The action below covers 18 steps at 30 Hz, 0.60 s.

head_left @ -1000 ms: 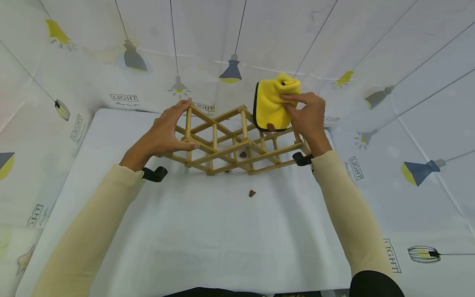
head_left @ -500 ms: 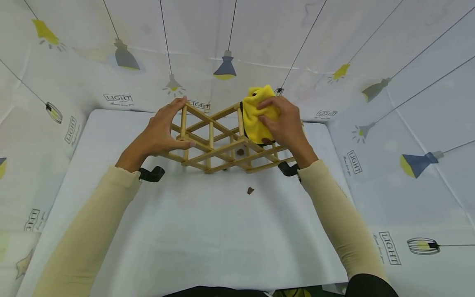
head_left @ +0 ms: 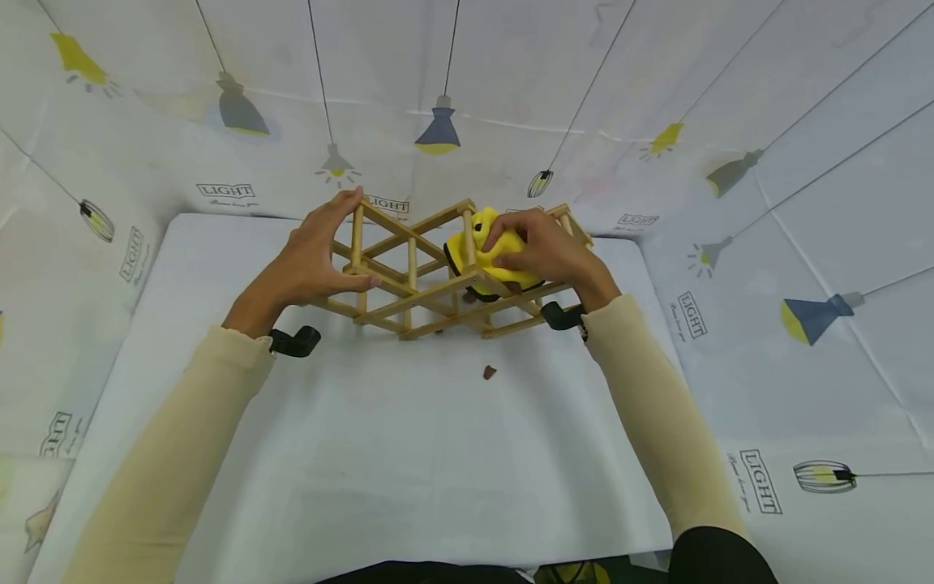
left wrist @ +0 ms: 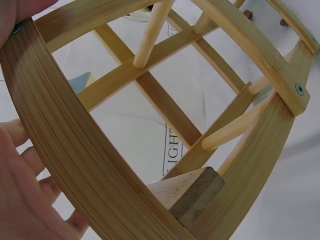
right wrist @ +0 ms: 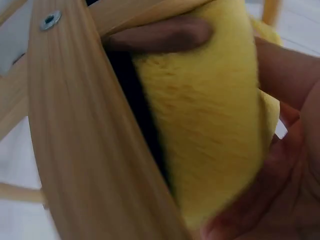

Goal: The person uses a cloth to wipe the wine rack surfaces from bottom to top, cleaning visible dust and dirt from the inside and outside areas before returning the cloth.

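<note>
A slatted wooden rack [head_left: 409, 304], made of crossing strips and round dowels, stands on the white-covered table. My left hand [head_left: 314, 251] grips its left end. In the left wrist view the fingers [left wrist: 35, 175] show behind a wide slat [left wrist: 95, 135]. My right hand [head_left: 543, 247] pinches a yellow cloth [head_left: 481, 243] with black edging, pushed in among the rack's bars right of centre. Close up, the cloth [right wrist: 200, 110] lies against a slat [right wrist: 90, 120]. A brown oblong thing [right wrist: 165, 36] lies across the cloth; what it is I cannot tell.
A small brown piece [head_left: 490, 372] lies on the table [head_left: 438, 454] in front of the rack. Sheets printed with lamps [head_left: 439, 130] hang behind and at both sides. A squared wooden block [left wrist: 192, 195] sits inside the rack's frame.
My right hand has carried the yellow cloth left and down, from above the rack's right part to among its bars. The left hand keeps its grip on the rack.
</note>
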Tool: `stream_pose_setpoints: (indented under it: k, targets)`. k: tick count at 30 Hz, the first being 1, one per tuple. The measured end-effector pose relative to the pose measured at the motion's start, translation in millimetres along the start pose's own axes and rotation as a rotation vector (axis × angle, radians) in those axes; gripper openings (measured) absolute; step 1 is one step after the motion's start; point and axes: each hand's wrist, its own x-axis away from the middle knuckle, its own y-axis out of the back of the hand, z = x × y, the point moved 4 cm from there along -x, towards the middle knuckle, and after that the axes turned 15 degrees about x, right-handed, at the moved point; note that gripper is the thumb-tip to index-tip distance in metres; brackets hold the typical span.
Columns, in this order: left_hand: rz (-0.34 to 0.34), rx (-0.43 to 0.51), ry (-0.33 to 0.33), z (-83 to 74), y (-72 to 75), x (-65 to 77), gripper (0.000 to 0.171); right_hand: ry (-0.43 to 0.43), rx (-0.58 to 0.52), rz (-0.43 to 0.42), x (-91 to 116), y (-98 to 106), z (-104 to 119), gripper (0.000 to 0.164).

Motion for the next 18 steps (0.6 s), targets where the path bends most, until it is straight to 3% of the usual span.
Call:
stream_pose_setpoints:
  k: [3, 7, 12, 18]
  targets:
    - [-0.004, 0.000, 0.008, 4.5, 1.3, 1.4, 0.121, 0.005, 0.067, 0.049, -14.3, -12.1, 3.1, 0.017]
    - [-0.002, 0.005, 0.017, 8.8, -1.1, 0.2, 0.121, -0.115, 0.137, 0.003, -23.7, -20.8, 4.6, 0.023]
    - [0.022, 0.004, -0.013, 5.4, -10.1, -7.8, 0.120, -0.291, 0.038, -0.151, -1.1, -13.6, -7.9, 0.022]
    - [0.035, -0.020, -0.043, -4.4, -18.8, -16.0, 0.122, -0.395, -0.145, -0.280, 20.8, -5.6, -23.2, 0.022]
